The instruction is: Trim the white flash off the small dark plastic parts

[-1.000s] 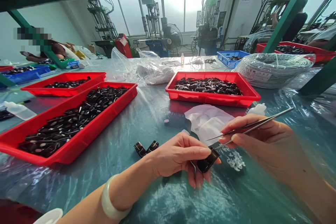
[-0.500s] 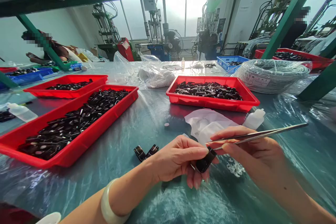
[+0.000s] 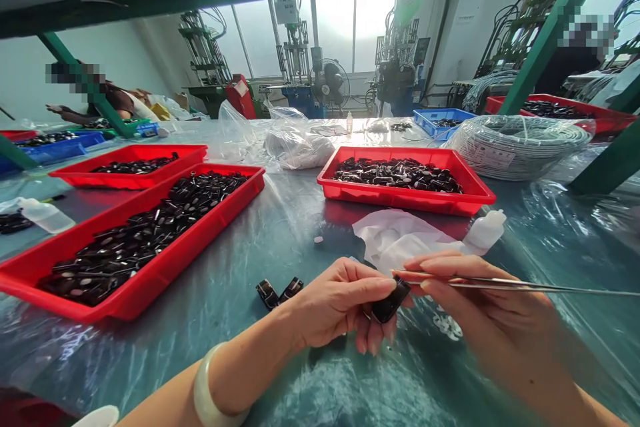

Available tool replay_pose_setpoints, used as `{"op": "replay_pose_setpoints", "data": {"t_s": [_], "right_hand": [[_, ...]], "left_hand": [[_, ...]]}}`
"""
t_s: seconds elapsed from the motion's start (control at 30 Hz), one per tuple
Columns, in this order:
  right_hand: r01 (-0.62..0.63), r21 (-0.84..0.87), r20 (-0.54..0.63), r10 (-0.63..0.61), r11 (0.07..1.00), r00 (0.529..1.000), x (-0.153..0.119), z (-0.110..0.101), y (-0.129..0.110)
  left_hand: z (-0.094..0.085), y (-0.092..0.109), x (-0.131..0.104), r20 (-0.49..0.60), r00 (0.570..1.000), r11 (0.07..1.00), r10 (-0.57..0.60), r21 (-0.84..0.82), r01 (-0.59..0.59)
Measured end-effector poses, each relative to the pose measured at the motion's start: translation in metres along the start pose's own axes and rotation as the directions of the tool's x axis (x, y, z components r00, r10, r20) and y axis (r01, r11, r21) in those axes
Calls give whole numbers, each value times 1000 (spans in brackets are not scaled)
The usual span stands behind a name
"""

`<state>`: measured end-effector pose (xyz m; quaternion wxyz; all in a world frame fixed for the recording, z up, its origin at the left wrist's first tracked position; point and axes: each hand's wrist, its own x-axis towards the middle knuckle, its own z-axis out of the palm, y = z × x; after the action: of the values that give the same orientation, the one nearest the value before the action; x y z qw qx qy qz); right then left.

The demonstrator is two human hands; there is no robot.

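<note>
My left hand (image 3: 345,300) pinches a small glossy black part (image 3: 390,301) between thumb and fingers, near the middle of the view. Metal tweezers (image 3: 500,284) are gripped in my right hand (image 3: 490,307), their tips at the upper end of the black part. Two more black parts (image 3: 279,293) lie on the table, left of my left hand. Small white pieces (image 3: 447,324) lie in a pile, partly hidden by my right hand. A single pale piece (image 3: 319,240) rests farther back on the plastic-covered table (image 3: 295,213).
Red trays of black parts stand at the left (image 3: 200,240) and ahead (image 3: 405,202). A white cloth (image 3: 390,233) and squeeze bottle (image 3: 485,230) lie behind my hands. A wrapped cable coil (image 3: 517,147) sits right, beside a green post (image 3: 545,27). Other people are farther back.
The rear end of the tweezers has swung down and toward me as my right hand turned, so they lie flatter. My left hand has barely moved, still holding the black part.
</note>
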<state>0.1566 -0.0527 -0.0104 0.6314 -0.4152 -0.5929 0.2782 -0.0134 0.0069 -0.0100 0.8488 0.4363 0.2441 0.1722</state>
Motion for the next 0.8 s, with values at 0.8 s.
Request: {"op": "replay_pose_setpoints", "data": {"t_s": [0.8], "right_hand": [[-329,3,128,326,944,937,17,-18,7]], "left_hand": [[3,3,-2,-56,993,993,101,63,-97]]}}
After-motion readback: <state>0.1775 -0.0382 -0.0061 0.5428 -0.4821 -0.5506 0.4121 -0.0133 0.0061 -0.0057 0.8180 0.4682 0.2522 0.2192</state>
